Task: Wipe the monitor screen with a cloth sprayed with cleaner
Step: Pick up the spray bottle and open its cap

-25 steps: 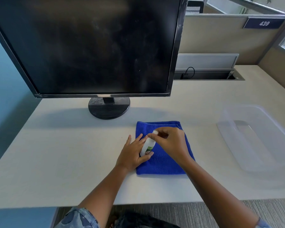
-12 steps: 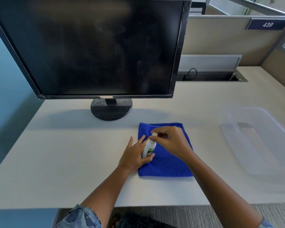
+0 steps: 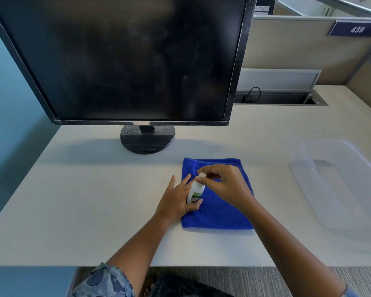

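A large black monitor (image 3: 126, 58) with a dusty, smeared dark screen stands on a round base (image 3: 147, 139) at the back of the desk. In front of it lies a folded blue cloth (image 3: 217, 213). A small white cleaner bottle (image 3: 195, 190) with a green label stands on the cloth's left edge. My left hand (image 3: 177, 200) wraps around the bottle's lower body. My right hand (image 3: 225, 184) pinches the white cap (image 3: 202, 175) at the bottle's top between thumb and fingers.
A clear plastic bin (image 3: 341, 183) sits on the desk at the right. Behind the monitor's right side an open cable tray (image 3: 281, 98) with a black cable is set into the desk. Beige partition walls rise behind; a blue wall stands at the left.
Both hands stay on the bottle over the cloth, with only small shifts of the right fingers on the cap. The view has drifted slightly.
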Motion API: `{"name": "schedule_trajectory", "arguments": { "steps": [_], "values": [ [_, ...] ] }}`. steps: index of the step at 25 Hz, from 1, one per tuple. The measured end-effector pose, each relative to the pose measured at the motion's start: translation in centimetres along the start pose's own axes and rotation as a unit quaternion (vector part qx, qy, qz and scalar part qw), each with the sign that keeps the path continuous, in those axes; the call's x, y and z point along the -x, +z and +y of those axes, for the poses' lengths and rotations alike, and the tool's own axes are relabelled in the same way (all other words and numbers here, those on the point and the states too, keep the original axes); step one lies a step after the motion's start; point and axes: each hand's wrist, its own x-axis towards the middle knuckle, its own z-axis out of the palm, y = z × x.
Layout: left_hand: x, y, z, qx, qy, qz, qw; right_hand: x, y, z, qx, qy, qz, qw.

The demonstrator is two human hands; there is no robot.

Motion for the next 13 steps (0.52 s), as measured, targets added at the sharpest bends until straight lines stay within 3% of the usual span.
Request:
{"name": "schedule_trajectory", "arguments": {
  "steps": [4,6,7,8,9,11,12,13],
  "values": [
    [0.2,0.0,-0.1,-0.001,0.0,-0.002,1.0,0.8,0.2,-1.3,-0.019,0.028,0.041,0.999],
    [0.0,-0.2,-0.1,-0.013,-0.013,-0.013,1.0,-0.7,-2.3,-2.8,-0.084,0.045,0.202,0.975],
    [0.0,-0.3,0.2,-0.016,-0.022,-0.015,1.0,-2.1,-4.1,-3.3,-0.091,0.014,0.27,0.958],
    [0.0,-0.3,0.4,-0.02,-0.031,-0.016,0.999,-3.4,-6.0,-4.1,-0.084,-0.02,0.27,0.959],
    [0.1,-0.3,0.7,-0.023,-0.047,-0.022,0.998,-4.5,-7.4,-4.9,-0.06,-0.029,0.222,0.973],
    [0.2,-0.4,0.4,-0.029,-0.075,-0.032,0.996,-5.5,-8.5,-4.3,0.016,0.059,0.051,0.997],
    [0.5,-0.7,0.6,-0.024,-0.082,-0.034,0.996,-5.2,-8.5,-3.4,0.042,0.131,-0.035,0.99],
    [0.4,-1.1,1.1,-0.016,-0.086,-0.04,0.995,-4.6,-8.0,-2.5,0.056,0.17,-0.069,0.982]
  ]
}}
